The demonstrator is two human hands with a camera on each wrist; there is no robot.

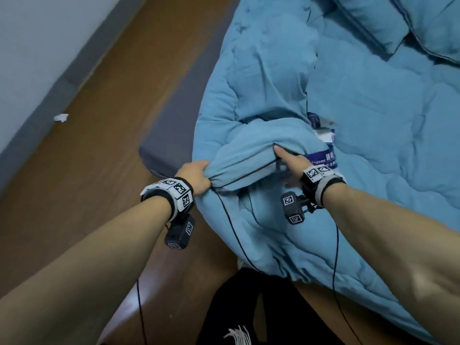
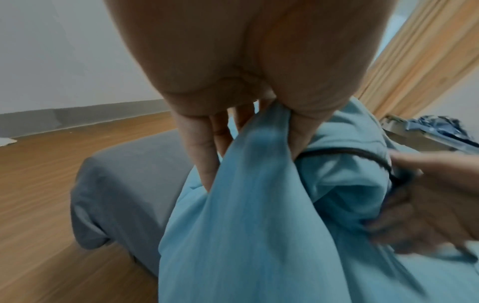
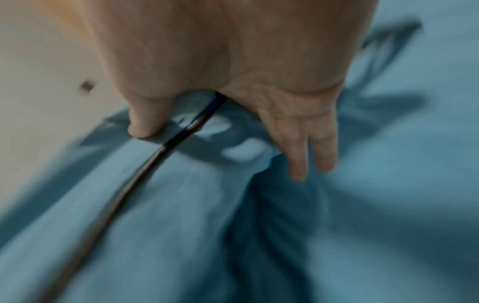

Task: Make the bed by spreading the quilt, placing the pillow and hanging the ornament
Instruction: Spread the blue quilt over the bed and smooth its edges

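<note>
The light blue quilt lies bunched along the left side of the bed, and part of it hangs over the near edge. My left hand grips a gathered corner of the quilt between thumb and fingers. My right hand holds the dark-piped folded edge a little to the right, with the thumb on top and fingers under the fold. A purple label shows beside that hand. A blue pillow lies at the head of the bed. No ornament is in view.
The grey mattress corner is bare to the left of the quilt. Wooden floor runs along the bed to a grey skirting and a white wall. A white paper scrap lies on the floor. My black trousers are at the bed's near edge.
</note>
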